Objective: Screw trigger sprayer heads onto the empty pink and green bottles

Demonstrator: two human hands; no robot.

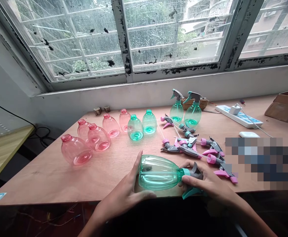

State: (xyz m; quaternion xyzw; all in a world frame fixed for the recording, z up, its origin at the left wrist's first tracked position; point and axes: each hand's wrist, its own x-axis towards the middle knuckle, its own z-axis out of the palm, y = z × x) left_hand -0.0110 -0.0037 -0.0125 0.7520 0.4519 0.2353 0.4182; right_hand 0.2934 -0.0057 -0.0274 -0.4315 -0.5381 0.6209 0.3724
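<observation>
A clear green spray bottle (pixel 158 172) lies sideways in front of me at the table's near edge, its base to the left. My left hand (pixel 128 189) cups the base end, thumb below and fingers behind. At the neck, my right hand (pixel 206 181) pinches the turquoise collar of the grey spray head (pixel 195 171), whose turquoise trigger points down. Beyond the right hand lie several loose grey-and-pink spray heads (pixel 214 159). Two open green bottles (pixel 135 128) and several open pink bottles (pixel 77 151) stand or tilt farther left. Two green bottles with spray heads (pixel 192 113) stand at the back.
Toward the back right are a woven basket (pixel 204 104), a white power strip (pixel 240 116) with a plugged-in charger, a small white case (pixel 249 134) and a cardboard box (pixel 285 107). Two small blocks (pixel 97 111) sit by the window wall. A blurred patch covers the right side.
</observation>
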